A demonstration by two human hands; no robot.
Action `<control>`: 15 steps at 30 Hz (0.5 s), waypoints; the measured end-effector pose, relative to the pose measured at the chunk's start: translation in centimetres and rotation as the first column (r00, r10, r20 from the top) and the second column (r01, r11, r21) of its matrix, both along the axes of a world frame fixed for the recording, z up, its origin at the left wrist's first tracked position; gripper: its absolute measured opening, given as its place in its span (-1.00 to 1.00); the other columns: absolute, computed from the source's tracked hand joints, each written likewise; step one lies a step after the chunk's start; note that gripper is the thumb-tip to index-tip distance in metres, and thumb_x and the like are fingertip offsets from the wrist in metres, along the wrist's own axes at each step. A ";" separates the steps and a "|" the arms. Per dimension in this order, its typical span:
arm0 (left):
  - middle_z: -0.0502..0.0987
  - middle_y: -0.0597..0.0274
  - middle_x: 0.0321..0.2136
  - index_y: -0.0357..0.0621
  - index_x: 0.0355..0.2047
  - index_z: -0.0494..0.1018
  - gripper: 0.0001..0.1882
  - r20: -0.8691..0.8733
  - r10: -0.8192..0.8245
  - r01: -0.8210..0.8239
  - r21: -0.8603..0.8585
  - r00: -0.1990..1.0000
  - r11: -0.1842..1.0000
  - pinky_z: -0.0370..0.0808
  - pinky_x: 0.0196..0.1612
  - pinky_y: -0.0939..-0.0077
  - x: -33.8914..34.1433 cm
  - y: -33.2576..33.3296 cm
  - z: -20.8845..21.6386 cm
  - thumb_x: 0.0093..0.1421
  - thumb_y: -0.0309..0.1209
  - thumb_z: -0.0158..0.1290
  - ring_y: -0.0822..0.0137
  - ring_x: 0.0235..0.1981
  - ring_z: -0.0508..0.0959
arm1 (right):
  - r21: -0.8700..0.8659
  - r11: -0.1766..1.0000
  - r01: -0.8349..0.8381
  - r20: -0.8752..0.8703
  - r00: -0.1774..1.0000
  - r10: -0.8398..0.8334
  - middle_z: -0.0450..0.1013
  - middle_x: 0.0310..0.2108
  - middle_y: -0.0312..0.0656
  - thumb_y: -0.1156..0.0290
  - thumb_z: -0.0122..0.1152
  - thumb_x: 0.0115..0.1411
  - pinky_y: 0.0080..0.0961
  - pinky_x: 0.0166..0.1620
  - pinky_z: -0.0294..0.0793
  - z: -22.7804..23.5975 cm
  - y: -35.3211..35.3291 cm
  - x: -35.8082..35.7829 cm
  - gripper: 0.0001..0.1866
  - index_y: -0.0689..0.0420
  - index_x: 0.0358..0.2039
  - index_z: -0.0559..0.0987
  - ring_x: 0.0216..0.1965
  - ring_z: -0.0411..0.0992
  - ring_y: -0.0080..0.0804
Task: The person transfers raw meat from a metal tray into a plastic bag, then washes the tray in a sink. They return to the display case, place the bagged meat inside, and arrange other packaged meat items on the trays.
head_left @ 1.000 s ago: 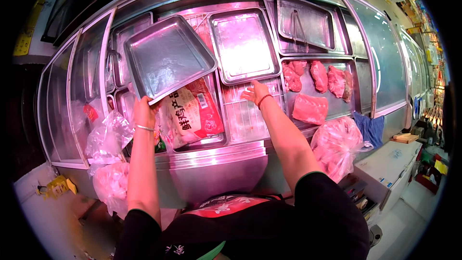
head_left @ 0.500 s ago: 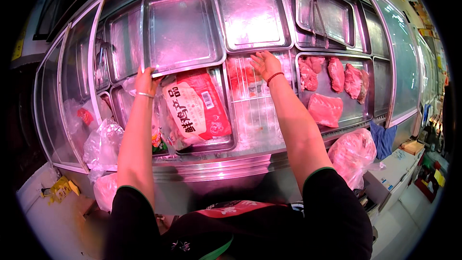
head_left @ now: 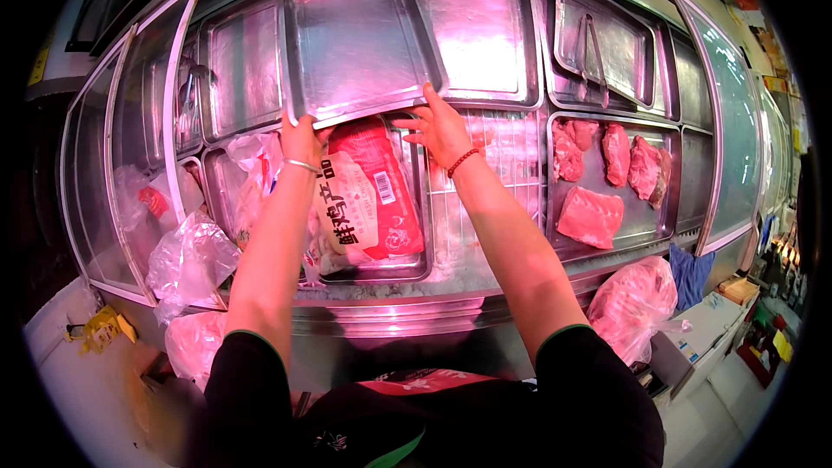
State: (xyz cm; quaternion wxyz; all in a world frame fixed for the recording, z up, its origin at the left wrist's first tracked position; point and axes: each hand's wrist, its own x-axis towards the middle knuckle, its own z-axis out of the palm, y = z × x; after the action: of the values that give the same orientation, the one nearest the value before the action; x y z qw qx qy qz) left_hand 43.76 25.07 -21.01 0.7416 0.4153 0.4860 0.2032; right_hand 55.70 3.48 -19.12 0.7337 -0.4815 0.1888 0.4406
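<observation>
A rectangular metal tray [head_left: 360, 43] is tilted, its near edge raised over a red and white printed plastic package [head_left: 381, 199]. My left hand [head_left: 303, 143] grips the tray's near left corner. At the near right corner my right hand [head_left: 444, 132] has its thumb on the rim and its other fingers stretched below the edge. Under the tray, the package lies in another metal tray [head_left: 426, 251]. A second rectangular tray [head_left: 479, 35] sits just to the right, its left side partly covered by the held one.
Pink meat pieces [head_left: 591, 215] lie in a tray at right. Beyond it, tongs [head_left: 589, 48] rest on a smaller tray [head_left: 620, 35]. A wire rack [head_left: 485, 199] covers the middle. Plastic bags [head_left: 192, 256] bunch at left; glass panels [head_left: 724, 113] flank the case.
My right hand has come left from beside the second tray to the held tray's near right corner. The held tray and my left hand have shifted right. The view has moved slightly.
</observation>
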 end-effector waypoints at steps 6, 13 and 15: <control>0.40 0.12 -0.14 0.01 0.06 0.16 -0.46 0.104 -0.071 0.081 -0.102 0.992 0.992 0.56 -0.24 0.13 1.4 -4.7 1.5 0.08 -0.71 -0.12 0.16 -0.18 0.49 | -0.151 0.959 0.238 -0.019 0.970 -0.244 0.40 -0.22 0.04 0.24 0.02 0.25 -0.43 -0.58 0.52 -2.2 -1.0 0.4 -0.58 0.30 -0.05 0.25 -0.44 0.53 -0.14; 0.40 0.25 -0.12 -0.09 0.02 0.26 -0.59 -0.003 -0.474 0.474 0.040 0.881 0.880 0.54 -0.27 0.44 4.7 -7.3 2.5 0.18 -0.38 0.09 0.34 -0.18 0.47 | -0.263 0.834 0.485 0.020 0.867 -0.497 0.39 -0.33 0.04 0.36 -0.03 0.20 -0.29 -0.44 0.62 -5.0 -4.8 3.8 -0.72 0.30 -0.18 0.30 -0.46 0.47 -0.08; 0.36 0.17 -0.05 -0.14 0.07 0.24 -0.56 -0.066 -0.413 0.416 0.061 0.908 0.907 0.55 -0.26 0.45 4.0 -7.8 1.6 0.18 -0.42 0.06 0.31 -0.18 0.49 | -0.295 0.802 0.519 0.047 0.846 -0.531 0.39 -0.31 0.04 0.39 -0.05 0.19 -0.26 -0.43 0.63 -5.7 -5.1 4.8 -0.74 0.30 -0.18 0.30 -0.44 0.48 -0.07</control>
State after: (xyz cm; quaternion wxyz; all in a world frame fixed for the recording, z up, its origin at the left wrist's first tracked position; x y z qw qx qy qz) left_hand 47.78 17.31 -19.36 0.7393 0.5411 0.3978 0.0481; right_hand 60.52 -1.58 -24.80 0.7425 -0.5062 0.3925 0.1960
